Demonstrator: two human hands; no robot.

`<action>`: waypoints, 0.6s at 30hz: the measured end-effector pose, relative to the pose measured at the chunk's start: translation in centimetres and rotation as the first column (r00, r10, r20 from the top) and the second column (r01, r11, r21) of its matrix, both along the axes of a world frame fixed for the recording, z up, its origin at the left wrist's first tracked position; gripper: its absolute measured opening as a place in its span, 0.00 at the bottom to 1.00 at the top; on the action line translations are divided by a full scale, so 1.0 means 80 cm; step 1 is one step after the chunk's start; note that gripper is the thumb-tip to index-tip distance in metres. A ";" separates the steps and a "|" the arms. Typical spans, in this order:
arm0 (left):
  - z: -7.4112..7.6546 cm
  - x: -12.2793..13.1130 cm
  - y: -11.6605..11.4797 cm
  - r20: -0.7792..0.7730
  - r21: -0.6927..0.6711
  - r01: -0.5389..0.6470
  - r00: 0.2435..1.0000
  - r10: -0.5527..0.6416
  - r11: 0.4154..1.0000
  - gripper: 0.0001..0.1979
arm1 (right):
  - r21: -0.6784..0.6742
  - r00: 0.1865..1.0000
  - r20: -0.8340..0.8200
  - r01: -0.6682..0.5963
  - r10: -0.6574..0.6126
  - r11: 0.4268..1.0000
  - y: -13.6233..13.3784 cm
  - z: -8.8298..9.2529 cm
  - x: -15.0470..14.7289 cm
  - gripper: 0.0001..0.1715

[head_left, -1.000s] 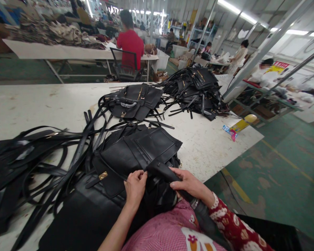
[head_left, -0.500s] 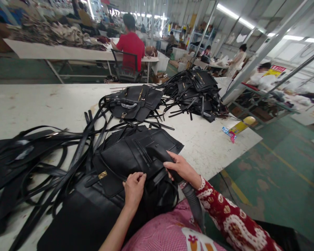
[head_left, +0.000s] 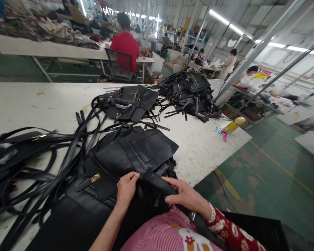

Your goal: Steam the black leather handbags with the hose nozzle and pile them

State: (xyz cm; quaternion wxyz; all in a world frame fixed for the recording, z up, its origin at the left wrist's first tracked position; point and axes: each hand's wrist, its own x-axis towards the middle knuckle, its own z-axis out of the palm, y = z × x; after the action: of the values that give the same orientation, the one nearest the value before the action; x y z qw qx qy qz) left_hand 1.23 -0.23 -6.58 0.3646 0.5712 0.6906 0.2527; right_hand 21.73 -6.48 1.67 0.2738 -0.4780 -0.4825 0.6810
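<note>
- Gripping a black hose nozzle (head_left: pixel 157 183), the right hand (head_left: pixel 185 197) has swung it back nearer
- Left hand (head_left: pixel 127 190) pinches the black bag (head_left: pixel 112 157) piled on the tabletop (head_left: pixel 28 101)
- So both now attend one spot

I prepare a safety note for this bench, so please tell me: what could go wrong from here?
The tip of the black hose nozzle in the right hand is close beside the left hand, which might get bumped. Loose black straps lie tangled on the white table and could snag. The yellow item near the table's edge might get knocked off.
</note>
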 end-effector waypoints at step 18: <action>0.028 0.069 -0.050 0.720 -0.286 0.410 0.689 -0.089 0.866 0.12 | 0.103 0.911 0.139 0.376 -0.387 0.921 -0.001 -0.043 0.061 0.35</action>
State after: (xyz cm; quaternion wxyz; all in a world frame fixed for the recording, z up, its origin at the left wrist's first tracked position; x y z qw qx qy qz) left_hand 6.73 -4.24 -4.38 0.7401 0.4336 0.4571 0.2350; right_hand 26.58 -6.59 -1.74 0.3804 -0.6043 -0.4248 0.5565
